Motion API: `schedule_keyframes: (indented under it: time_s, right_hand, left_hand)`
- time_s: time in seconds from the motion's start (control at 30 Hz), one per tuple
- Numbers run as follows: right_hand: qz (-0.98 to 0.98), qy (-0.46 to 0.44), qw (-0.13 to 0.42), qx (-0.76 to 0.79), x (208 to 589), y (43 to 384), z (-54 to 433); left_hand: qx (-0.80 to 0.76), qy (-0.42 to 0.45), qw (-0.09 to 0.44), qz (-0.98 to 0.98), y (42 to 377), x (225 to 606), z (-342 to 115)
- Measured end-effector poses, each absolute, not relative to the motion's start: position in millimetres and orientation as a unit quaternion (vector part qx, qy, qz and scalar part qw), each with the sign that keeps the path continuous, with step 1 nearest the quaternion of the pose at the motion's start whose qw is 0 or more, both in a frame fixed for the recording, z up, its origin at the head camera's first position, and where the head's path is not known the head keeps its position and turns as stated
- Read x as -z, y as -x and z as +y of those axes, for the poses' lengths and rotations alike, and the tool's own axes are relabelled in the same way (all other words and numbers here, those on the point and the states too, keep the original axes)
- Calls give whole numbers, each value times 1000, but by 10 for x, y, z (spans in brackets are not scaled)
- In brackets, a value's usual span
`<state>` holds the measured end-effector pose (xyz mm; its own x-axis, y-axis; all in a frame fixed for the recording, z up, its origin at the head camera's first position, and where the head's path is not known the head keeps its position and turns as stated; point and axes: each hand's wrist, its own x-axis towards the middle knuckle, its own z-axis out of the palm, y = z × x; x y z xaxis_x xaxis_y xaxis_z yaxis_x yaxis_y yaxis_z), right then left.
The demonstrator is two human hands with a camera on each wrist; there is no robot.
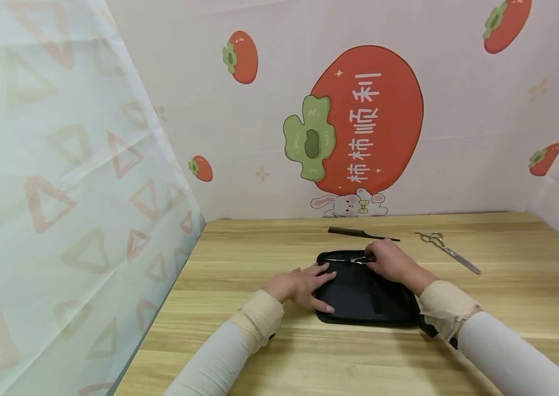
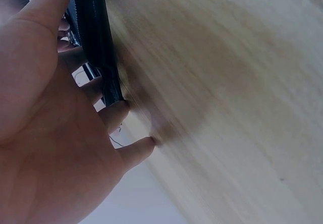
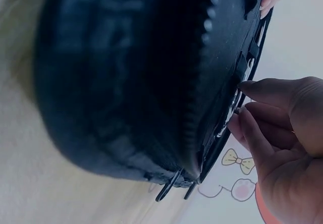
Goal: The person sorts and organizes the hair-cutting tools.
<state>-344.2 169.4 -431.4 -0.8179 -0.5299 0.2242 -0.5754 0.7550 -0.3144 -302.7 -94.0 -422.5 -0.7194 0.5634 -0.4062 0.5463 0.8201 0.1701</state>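
A black zip case [image 1: 354, 297] lies unfolded on the wooden table in front of me. Silver scissors [image 1: 359, 260] sit along its far inner edge, a dark strap crossing them. With thumb and fingertips my right hand [image 1: 392, 262] pinches the scissors by their handle end, at the case's far right corner. My left hand [image 1: 303, 287] rests on the left edge of the case with fingers spread. In the right wrist view, the zip teeth of the case [image 3: 126, 72] face me, and the pinching fingertips partly cover the handles.
Behind the case lies a black tail comb [image 1: 349, 231]. Thinning scissors [image 1: 450, 252] lie to its right on the table [image 1: 225, 308]. A printed cloth backdrop [image 1: 175, 88] stands at the table's far edge, and another cloth [image 1: 61, 192] hangs at the left.
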Motion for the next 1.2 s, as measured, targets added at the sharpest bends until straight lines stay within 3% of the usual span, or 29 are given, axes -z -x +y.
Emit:
schedule_keyframes:
  time_s: [0.6, 1.2]
  right_hand:
    - [-934, -288, 36, -207, 4263, 3462, 1770]
    - [-951, -239, 72, -180, 4025, 3397, 2350]
  left_hand:
    - [-20, -301, 224, 927, 3010, 4192, -942]
    - [-12, -296, 216, 930, 2993, 4190, -941]
